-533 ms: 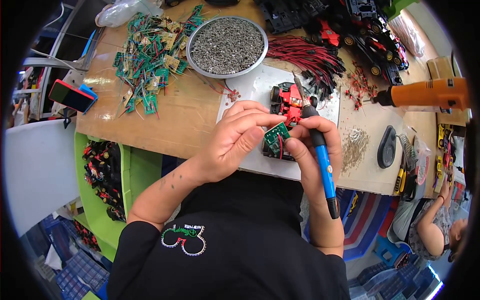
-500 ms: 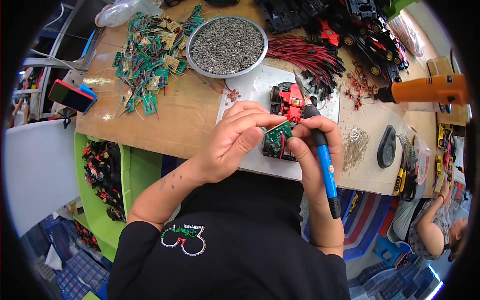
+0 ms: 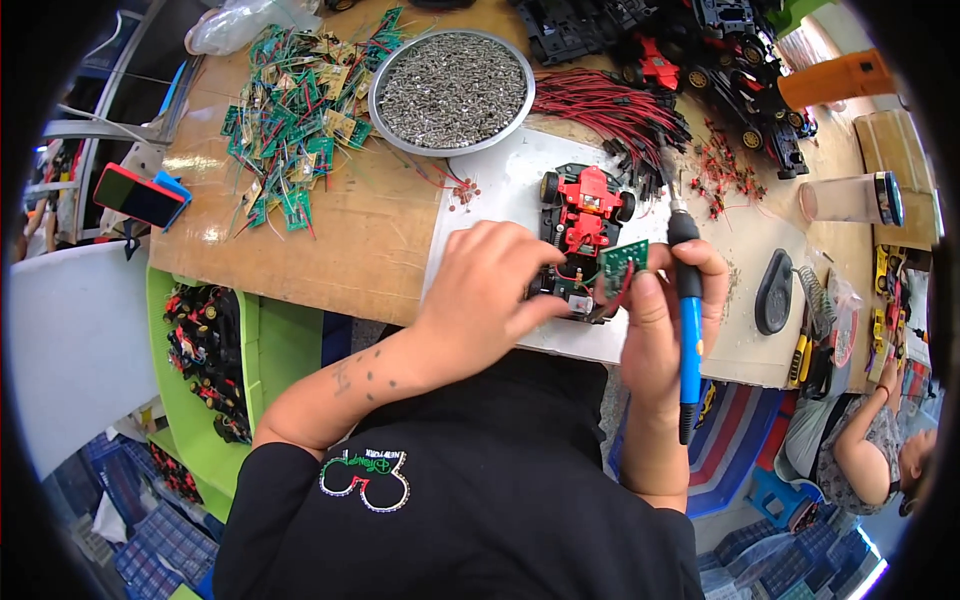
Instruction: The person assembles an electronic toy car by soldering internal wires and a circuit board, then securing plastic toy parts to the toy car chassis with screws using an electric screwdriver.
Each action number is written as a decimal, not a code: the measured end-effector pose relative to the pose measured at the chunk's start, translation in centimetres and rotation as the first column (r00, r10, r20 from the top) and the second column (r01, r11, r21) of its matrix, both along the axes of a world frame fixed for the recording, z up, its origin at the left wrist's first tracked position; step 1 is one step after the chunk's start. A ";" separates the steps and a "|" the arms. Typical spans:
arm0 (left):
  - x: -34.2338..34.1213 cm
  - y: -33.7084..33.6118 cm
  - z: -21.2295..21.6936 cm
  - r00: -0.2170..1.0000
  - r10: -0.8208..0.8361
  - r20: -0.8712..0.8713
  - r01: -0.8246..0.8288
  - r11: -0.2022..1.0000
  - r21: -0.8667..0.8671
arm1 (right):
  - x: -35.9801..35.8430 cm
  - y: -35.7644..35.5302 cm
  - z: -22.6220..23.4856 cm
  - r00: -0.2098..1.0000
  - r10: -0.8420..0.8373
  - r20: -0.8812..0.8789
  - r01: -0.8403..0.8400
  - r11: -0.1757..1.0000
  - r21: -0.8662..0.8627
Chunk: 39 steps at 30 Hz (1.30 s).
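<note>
My right hand (image 3: 668,310) holds a blue-handled soldering iron (image 3: 690,335), its metal tip up and away from me. Between the thumb and fingertips of that same hand is a small green circuit board (image 3: 625,262) with red and dark wires. My left hand (image 3: 490,290) reaches to the near end of a red and black toy car chassis (image 3: 583,222), thumb and forefinger apart beside it. Whether those fingertips touch the chassis I cannot tell. The chassis lies on a white board (image 3: 470,225), wheels outward, with wires at its near end beneath the circuit board.
A metal bowl of screws (image 3: 452,92) stands beyond, with heaped circuit boards (image 3: 300,120) on its left and red-black wires (image 3: 610,105) on its right. More car chassis (image 3: 715,80) fill the far right. An orange tool (image 3: 838,80) hangs there. A person (image 3: 865,440) sits at right.
My right hand has moved right with the soldering iron and circuit board, uncovering the chassis. The left hand has left the board and come down to the chassis. The orange tool swung away.
</note>
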<state>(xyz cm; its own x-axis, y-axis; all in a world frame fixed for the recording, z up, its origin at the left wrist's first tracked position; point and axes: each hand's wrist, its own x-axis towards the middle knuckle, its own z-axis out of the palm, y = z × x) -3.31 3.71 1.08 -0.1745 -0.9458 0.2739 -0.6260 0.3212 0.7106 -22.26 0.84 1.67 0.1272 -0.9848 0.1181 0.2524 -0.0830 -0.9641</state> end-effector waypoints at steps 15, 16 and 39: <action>-2.1 -1.6 -0.6 0.992 -0.123 0.003 0.120 0.961 -0.250 | -3.7 1.6 -1.4 0.921 -0.177 -0.348 0.138 0.982 -0.132; -2.3 -1.7 -0.7 0.994 -0.109 -0.028 0.103 0.982 -0.160 | -3.5 1.6 -1.3 0.919 -0.182 -0.350 0.144 0.981 -0.134; -1.9 -2.6 -0.1 0.868 0.185 -0.460 0.167 0.764 0.623 | -3.8 -0.6 0.7 0.677 -0.308 -0.668 -0.149 0.832 -0.534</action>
